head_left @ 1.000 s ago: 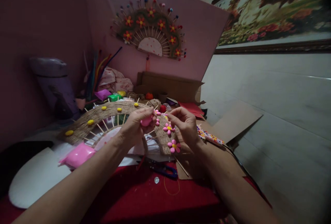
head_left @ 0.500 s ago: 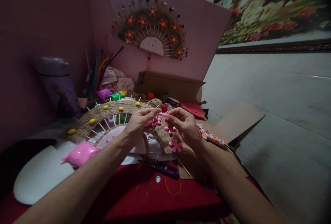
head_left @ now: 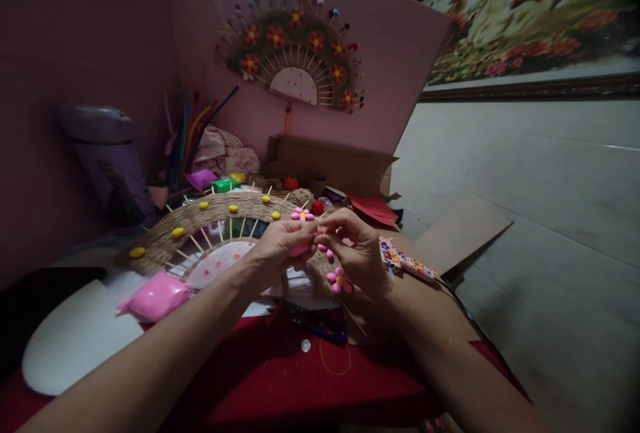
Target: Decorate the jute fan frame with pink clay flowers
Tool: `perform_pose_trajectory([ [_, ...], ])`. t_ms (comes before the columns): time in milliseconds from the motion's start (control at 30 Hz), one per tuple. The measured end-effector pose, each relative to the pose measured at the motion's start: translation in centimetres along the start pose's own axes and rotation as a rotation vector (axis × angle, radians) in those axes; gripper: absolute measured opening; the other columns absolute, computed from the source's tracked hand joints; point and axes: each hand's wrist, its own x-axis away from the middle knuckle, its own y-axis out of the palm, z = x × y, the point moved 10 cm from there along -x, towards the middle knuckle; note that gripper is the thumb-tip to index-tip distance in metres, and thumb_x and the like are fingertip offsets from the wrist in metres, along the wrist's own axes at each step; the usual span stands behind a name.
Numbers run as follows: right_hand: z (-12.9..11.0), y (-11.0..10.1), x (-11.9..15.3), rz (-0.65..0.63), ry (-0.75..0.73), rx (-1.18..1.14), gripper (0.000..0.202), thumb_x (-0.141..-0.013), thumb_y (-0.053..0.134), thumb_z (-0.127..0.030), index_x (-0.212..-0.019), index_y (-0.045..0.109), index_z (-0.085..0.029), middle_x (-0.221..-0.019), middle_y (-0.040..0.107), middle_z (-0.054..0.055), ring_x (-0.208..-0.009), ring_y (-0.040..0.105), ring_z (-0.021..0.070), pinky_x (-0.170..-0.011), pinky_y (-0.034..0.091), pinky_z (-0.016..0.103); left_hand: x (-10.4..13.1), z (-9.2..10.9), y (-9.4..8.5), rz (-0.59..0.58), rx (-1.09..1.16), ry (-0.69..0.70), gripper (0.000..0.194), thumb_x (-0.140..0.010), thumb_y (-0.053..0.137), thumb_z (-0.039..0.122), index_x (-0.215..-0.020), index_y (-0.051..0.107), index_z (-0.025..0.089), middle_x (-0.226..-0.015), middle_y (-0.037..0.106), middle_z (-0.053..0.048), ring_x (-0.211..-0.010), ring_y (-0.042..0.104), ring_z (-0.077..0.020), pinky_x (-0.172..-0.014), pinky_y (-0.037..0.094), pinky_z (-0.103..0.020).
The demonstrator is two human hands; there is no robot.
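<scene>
My left hand (head_left: 277, 243) is closed around a lump of pink modelling clay (head_left: 299, 250), part of which shows under the fingers. Thumb and fingertips of my right hand (head_left: 356, 243) pinch at the same clay, close against the left fingertips. Both hands hover over the right part of a twine-wrapped arch (head_left: 215, 210) with wooden sticks. Yellow clay dots (head_left: 233, 209) sit along the arch. A pink flower with a yellow centre (head_left: 339, 280) lies on its lower right end, and another pink flower (head_left: 303, 214) shows just beyond my hands. Some pink petals are partly hidden by my right hand.
A pink clay packet (head_left: 159, 296) and a white rounded sheet (head_left: 75, 343) lie at left. Dark-handled snips (head_left: 323, 326) rest on the red cloth (head_left: 280, 380). Cardboard (head_left: 330, 165) and red paper (head_left: 373, 208) stand behind. A finished fan (head_left: 295, 83) hangs on the wall.
The stretched pink clay between my hands is now mostly hidden in the fingers. Both hands have come closer together and slightly lower, uncovering the far pink flower and another yellow dot.
</scene>
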Motion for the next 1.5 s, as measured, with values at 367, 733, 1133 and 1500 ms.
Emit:
perform_pose_trajectory([
  [367,-1.0,-0.2,0.0,0.016,-0.052,0.029,0.009,-0.081,0.065,-0.018,-0.084,0.068,-0.025,-0.086,0.06,0.001,-0.081,0.057,0.0145,-0.063,0.046,0.028,-0.3,0.4,-0.8,0.059,-0.03,0.041,0.043,-0.058,0.079,0.05,-0.06,0.06,0.011,-0.05,0.054,0.0,-0.039,0.04,-0.0043,-0.035,0.024,-0.017],
  [733,0.4,0.1,0.2,-0.011,0.05,0.057,0.009,-0.086,0.06,-0.028,-0.088,0.067,-0.023,-0.082,0.063,0.003,-0.073,0.058,0.015,-0.065,0.048,0.03,0.0,0.7,-1.2,0.125,-0.063,0.067,0.044,-0.063,0.074,0.053,-0.063,0.061,0.011,-0.049,0.053,0.0,-0.038,0.04,-0.0047,-0.035,0.024,-0.017],
  [1133,-0.8,0.0,0.0,0.005,-0.073,0.076,0.005,-0.083,0.063,-0.02,-0.086,0.067,-0.022,-0.083,0.064,0.001,-0.078,0.06,0.014,-0.069,0.05,0.029,-0.2,0.9,-0.9,0.054,-0.044,0.104,0.038,-0.064,0.077,0.045,-0.061,0.059,0.011,-0.049,0.052,0.002,-0.039,0.039,-0.004,-0.036,0.025,-0.017],
  [1500,-1.6,0.5,0.2,-0.032,-0.123,0.134,0.015,-0.083,0.064,-0.02,-0.097,0.067,-0.023,-0.088,0.06,0.002,-0.072,0.055,0.0112,-0.059,0.044,0.025,-0.3,0.4,-0.8,0.04,-0.057,0.081,0.046,-0.059,0.077,0.052,-0.058,0.053,0.013,-0.046,0.05,0.003,-0.036,0.038,-0.0036,-0.036,0.024,-0.017],
])
